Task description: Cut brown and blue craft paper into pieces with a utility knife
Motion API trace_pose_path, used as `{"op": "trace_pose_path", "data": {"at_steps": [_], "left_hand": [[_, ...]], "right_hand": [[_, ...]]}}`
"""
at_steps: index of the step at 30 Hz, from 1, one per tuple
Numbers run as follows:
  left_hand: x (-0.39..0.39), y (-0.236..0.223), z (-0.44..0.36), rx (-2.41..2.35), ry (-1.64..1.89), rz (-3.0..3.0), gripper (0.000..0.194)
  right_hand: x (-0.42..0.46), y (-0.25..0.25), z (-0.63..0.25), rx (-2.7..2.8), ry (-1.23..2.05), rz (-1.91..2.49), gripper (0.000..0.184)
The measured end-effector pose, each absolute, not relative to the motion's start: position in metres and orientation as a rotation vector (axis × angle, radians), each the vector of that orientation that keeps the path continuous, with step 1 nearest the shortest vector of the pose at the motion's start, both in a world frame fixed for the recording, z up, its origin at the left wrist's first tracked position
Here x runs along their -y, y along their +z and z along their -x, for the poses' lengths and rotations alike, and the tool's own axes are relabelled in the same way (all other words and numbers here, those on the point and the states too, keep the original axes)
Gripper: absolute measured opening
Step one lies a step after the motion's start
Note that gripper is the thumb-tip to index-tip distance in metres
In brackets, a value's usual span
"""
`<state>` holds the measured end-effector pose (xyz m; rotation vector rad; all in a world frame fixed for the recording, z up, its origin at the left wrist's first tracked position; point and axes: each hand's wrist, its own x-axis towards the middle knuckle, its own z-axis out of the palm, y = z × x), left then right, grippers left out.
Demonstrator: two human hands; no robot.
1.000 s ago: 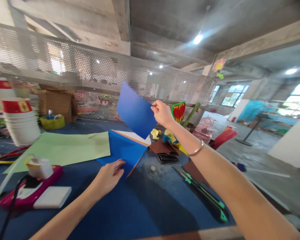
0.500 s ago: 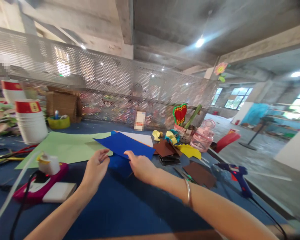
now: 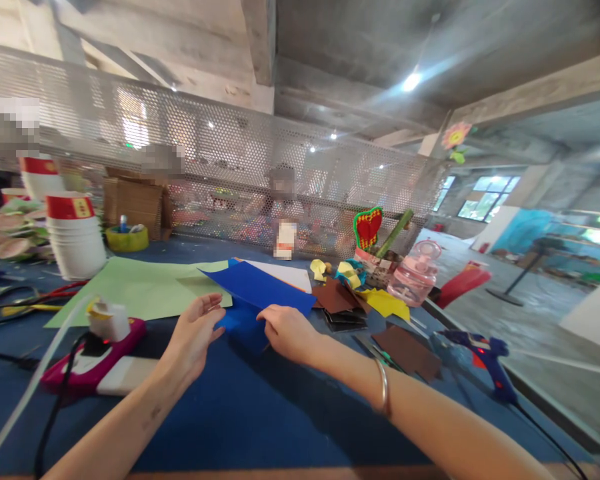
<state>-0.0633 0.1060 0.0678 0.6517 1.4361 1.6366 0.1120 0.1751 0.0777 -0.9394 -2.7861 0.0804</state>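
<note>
My right hand point(image 3: 289, 331), with a silver bangle at its wrist, has its fingers curled at the near edge of a blue sheet of paper point(image 3: 257, 285). That sheet is raised and slightly curved. Beneath it shows more blue paper point(image 3: 243, 321), partly hidden. My left hand point(image 3: 196, 331) is held just left of the blue paper, fingers apart and nothing in it. A light green sheet point(image 3: 135, 287) lies behind the left hand, and part of a white sheet point(image 3: 287, 275) with an orange edge shows behind the blue one.
Left: a magenta power strip point(image 3: 100, 353) with cables, stacked paper cups point(image 3: 75, 240). Right: brown sheets point(image 3: 340, 297), yellow paper point(image 3: 385, 303), scissors point(image 3: 383, 353), a glue gun point(image 3: 485, 360), a pink bottle point(image 3: 414, 273). A perforated metal screen point(image 3: 220, 160) stands behind; people are beyond it.
My left hand has turned and its fingers have spread further apart. The right hand stays at the blue sheet's near edge. The whole view has shifted slightly.
</note>
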Motion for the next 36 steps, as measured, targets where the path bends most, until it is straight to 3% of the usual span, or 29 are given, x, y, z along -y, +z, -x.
{"op": "trace_pose_path", "data": {"at_steps": [17,30,36], "left_hand": [[-0.115,0.058,0.064,-1.367,1.664,-0.836,0.036],[-0.119,0.026,0.045,-1.556,1.277,-1.758,0.030],[-0.107,0.026,0.035,-1.442,1.148,-2.155,0.029]], "right_hand": [[-0.163,0.087,-0.098,2.843,0.034,1.064,0.022],[-0.201,0.113,-0.042,2.798,0.147,0.946,0.027],[-0.198,0.099,0.025,2.928,-0.086,0.769,0.032]]}}
